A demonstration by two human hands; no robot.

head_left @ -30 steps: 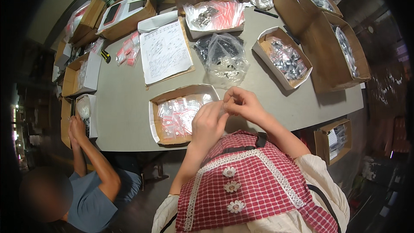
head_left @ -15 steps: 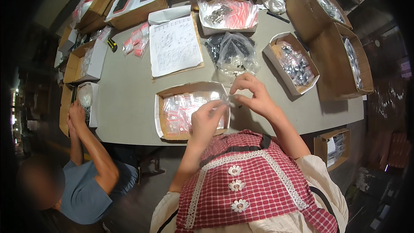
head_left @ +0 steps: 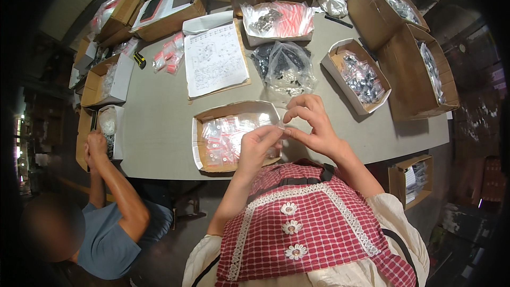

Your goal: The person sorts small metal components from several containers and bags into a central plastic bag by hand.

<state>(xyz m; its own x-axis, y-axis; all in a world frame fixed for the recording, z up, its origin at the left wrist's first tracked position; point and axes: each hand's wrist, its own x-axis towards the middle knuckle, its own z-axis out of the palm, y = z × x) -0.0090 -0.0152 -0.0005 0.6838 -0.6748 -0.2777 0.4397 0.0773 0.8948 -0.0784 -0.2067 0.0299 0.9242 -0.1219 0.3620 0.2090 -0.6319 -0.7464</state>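
Note:
My left hand (head_left: 257, 146) pinches a small clear plastic bag (head_left: 281, 124) over the right rim of a shallow cardboard box (head_left: 234, 109). The thumb and forefinger of my right hand (head_left: 317, 130) close on the same bag from the other side, its remaining fingers curled above. What the bag contains is too small to make out. In the box lie many small red-edged zip bags (head_left: 223, 141), some with little pale ring-like parts inside. Behind my hands rests a larger clear bag (head_left: 289, 69) of dark and metallic pieces.
To the right stand a box of bagged metal parts (head_left: 329, 64) and tall cartons (head_left: 401, 74). A box of red-edged bags (head_left: 260, 38), printed sheets (head_left: 215, 58) and a yellow-black cutter (head_left: 139, 60) lie farther back. At left, a co-worker's hands (head_left: 96, 146) are at another box.
My right hand has come down and closer to my left, its thumb and forefinger now meeting at the small bag. The view has shifted slightly.

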